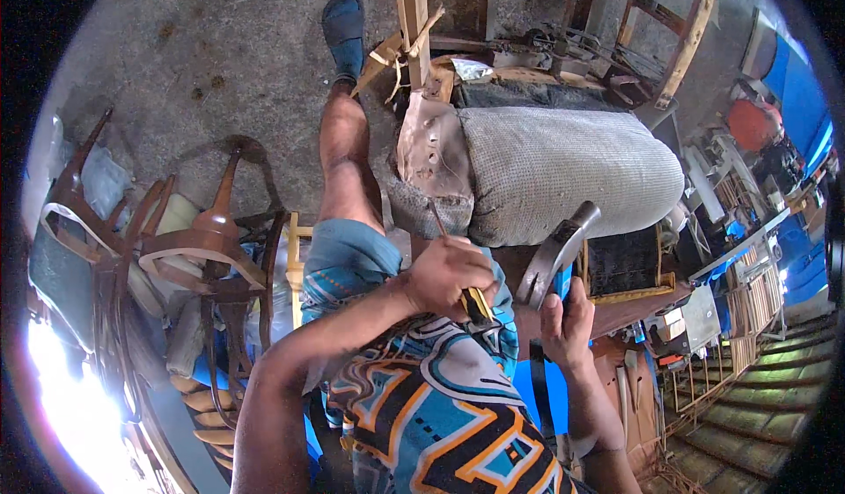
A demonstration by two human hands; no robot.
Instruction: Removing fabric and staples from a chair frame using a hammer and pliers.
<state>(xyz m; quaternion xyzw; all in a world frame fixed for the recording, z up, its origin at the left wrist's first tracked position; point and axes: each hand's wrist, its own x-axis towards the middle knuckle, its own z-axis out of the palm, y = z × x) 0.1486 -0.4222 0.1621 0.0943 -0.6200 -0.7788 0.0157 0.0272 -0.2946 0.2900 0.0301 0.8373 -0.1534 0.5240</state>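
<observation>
My left hand is wrapped round a screwdriver with a yellow and black handle. Its thin shaft points away from me, and the tip meets the lower corner of a padded furniture part covered in grey woven fabric. Tan cloth with several small holes or marks shows at that part's left end. My right hand grips a hammer by its blue handle. The hammer head is raised to the right of the screwdriver, apart from it and nearer to me than the padding.
Wooden chair frames are piled on the left. A wooden post with torn strips rises behind the padding. My bare leg and blue slipper stretch over the concrete floor. Clutter and blue sheeting fill the right side.
</observation>
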